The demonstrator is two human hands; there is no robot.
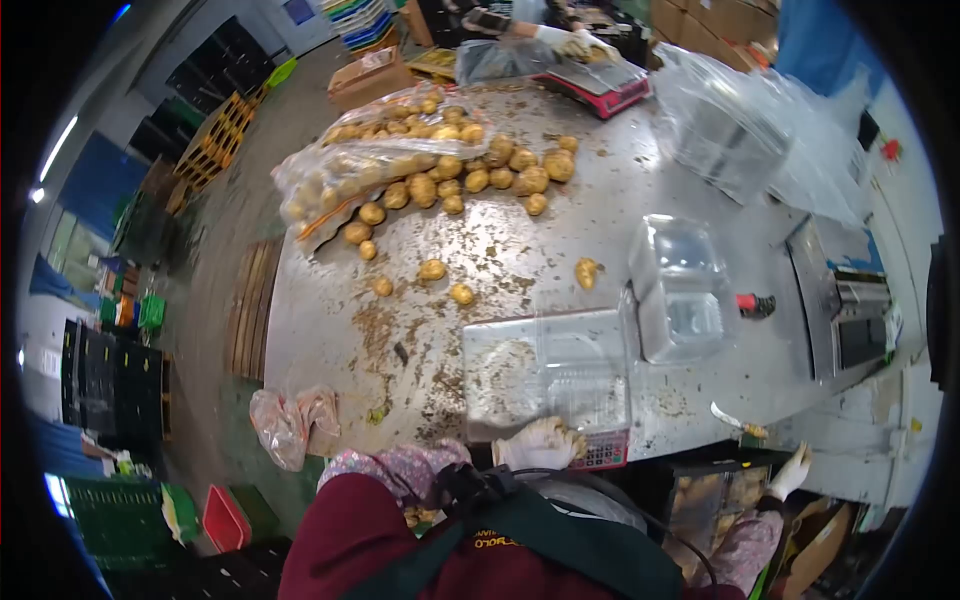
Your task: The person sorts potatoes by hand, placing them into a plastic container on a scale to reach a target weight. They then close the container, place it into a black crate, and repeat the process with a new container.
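My left hand (541, 444), in a whitish glove, is at the front edge of a scale (600, 450), beside its keypad. Its fingers are bent and what they hold, if anything, is hidden. On the scale lies an open clear plastic container (585, 385). My right hand (790, 473), also gloved, reaches out at the lower right, over the table's front edge, near a crate of packed potatoes (700, 500). Its fingers look extended with nothing in them. Loose potatoes (432, 270) lie on the metal table (560, 240), with more spilling from a clear bag (350, 165).
Stacked clear containers (685, 310) stand right of the scale, near a red and black tool (755, 306). A knife (738, 420) lies at the front right. Across the table, a co-worker's gloved hand (580, 45) is over another scale (610, 95). A sealing machine (850, 310) stands right.
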